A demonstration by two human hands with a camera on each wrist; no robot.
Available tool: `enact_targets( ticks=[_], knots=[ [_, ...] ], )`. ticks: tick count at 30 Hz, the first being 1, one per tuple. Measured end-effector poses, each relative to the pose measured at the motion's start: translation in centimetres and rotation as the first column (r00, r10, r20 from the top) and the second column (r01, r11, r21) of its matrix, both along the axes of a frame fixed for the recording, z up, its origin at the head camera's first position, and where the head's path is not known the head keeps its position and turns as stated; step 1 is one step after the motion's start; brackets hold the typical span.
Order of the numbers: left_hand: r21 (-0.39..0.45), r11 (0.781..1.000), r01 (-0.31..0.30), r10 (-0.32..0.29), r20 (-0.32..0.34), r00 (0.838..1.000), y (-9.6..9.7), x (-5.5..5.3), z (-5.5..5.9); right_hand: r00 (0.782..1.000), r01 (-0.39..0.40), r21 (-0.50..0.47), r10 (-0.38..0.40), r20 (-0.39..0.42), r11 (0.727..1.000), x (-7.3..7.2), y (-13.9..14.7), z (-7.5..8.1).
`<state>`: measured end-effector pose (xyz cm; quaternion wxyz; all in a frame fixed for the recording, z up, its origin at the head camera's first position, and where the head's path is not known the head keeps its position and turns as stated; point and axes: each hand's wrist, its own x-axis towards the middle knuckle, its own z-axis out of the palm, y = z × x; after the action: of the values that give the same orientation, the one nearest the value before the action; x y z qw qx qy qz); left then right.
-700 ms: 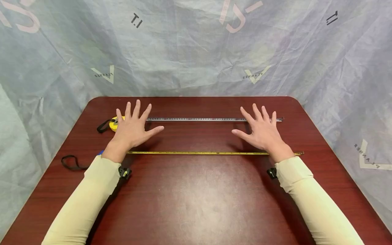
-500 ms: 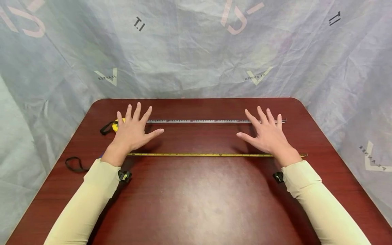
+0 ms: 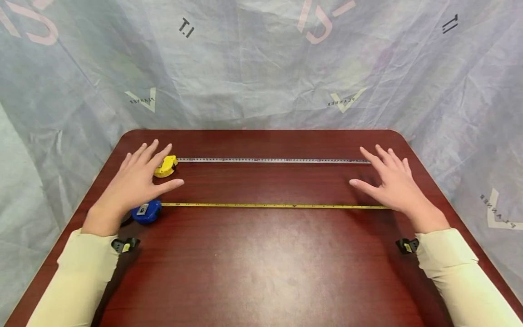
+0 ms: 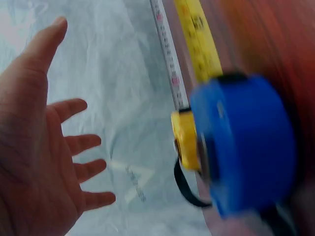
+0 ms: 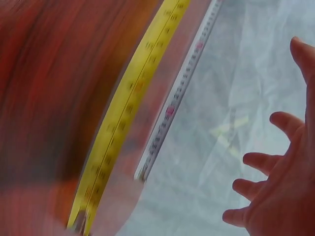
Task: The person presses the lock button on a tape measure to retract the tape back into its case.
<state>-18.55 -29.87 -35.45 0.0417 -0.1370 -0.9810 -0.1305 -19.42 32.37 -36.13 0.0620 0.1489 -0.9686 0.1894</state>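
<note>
Two tape measures lie on the table with their blades drawn out to the right. The farther one has a yellow case (image 3: 165,166) and a white blade (image 3: 261,160); the nearer has a blue case (image 3: 146,212) and a yellow blade (image 3: 269,206). My left hand (image 3: 136,179), fingers spread, hovers by the two cases and holds nothing. My right hand (image 3: 394,181) hovers over the blades' right ends, fingers spread and holding nothing. It hides both blade ends in the head view, but the right wrist view shows the yellow blade's metal end hook (image 5: 78,222).
Both tapes lie on a dark red wooden table (image 3: 261,272) with rounded far corners. Behind it hangs a grey printed sheet (image 3: 253,68), which also covers the sides. A black wrist strap (image 4: 184,184) hangs from the yellow case.
Both hands have moved apart, the left one leftward and the right one rightward. The blue case and more of the yellow case now show. Neither tape has visibly moved on the table.
</note>
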Motion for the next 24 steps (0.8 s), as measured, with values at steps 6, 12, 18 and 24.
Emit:
enact_targets(
  ticks=[6,12,18,24],
  knots=[
    [0.046,0.999,0.007,-0.008,0.029,1.0,-2.1,1.4,0.0,1.0,0.019,-0.025,-0.019,0.0,1.0,1.1,2.7,0.2],
    [0.1,0.995,0.019,-0.024,0.051,0.998,-3.3,2.4,-0.3,0.999,0.028,-0.089,-0.025,0.031,0.996,1.9,4.8,-0.1],
    [0.107,0.994,0.015,-0.019,0.037,0.999,-4.3,3.3,-0.9,0.998,0.033,-0.142,-0.024,0.066,0.989,2.7,6.3,-0.5],
    [0.099,0.995,0.033,-0.035,0.02,0.999,-4.7,3.6,-1.6,0.998,0.008,-0.153,0.001,0.057,0.988,3.3,7.8,-1.2]
  ],
)
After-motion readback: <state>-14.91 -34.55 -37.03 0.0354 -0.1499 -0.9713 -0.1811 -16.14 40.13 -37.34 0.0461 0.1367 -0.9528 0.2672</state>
